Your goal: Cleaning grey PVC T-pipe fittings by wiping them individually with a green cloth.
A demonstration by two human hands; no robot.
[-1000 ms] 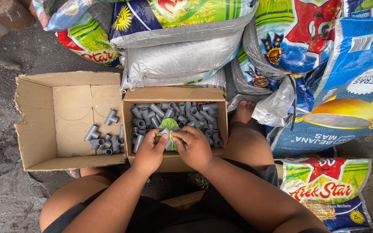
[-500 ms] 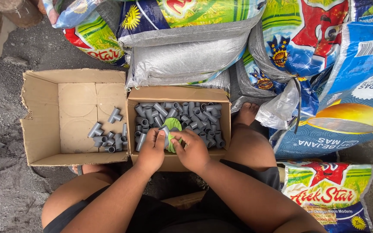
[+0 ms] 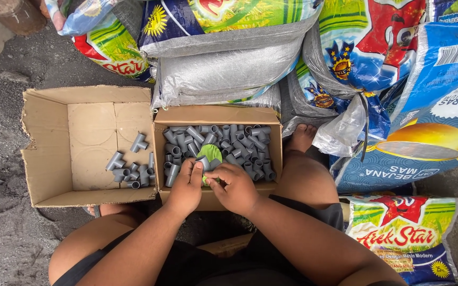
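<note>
Sitting on the ground with my knees spread, I have both hands down at the near edge of the smaller cardboard box (image 3: 217, 114), the one packed with grey plastic pipe fittings (image 3: 239, 142). My left hand (image 3: 185, 186) and my right hand (image 3: 235, 186) meet over a green label (image 3: 210, 154), a rounded sticker-like piece that lies partly across a grey tee fitting (image 3: 203, 162) at the front of the heap. The grip of my left hand is narrow, thumb and fingertips pinched at the fitting and the left edge of the label; how firmly it is caught I cannot tell, since my fingers cover the contact. The grip of my right hand is likewise narrow, fingers curled in at the lower edge of the green label, and a sliver of green shows just under my thumb. The two hands are touching or very nearly so.

Just beside that box, on my left, stands a larger open cardboard box (image 3: 49, 153) with its flaps spread. Most of its floor is bare, and a small cluster of grey tee fittings (image 3: 131, 170) lies in its near right corner, against the wall it shares with the smaller box.

Behind both boxes, woven plastic sacks (image 3: 223, 69) in silver, green, red and blue are piled up. My bare right foot (image 3: 302, 136) rests beside the smaller box, near a crumpled clear plastic bag (image 3: 344, 130). The ground (image 3: 6, 233) is dark and gritty.
</note>
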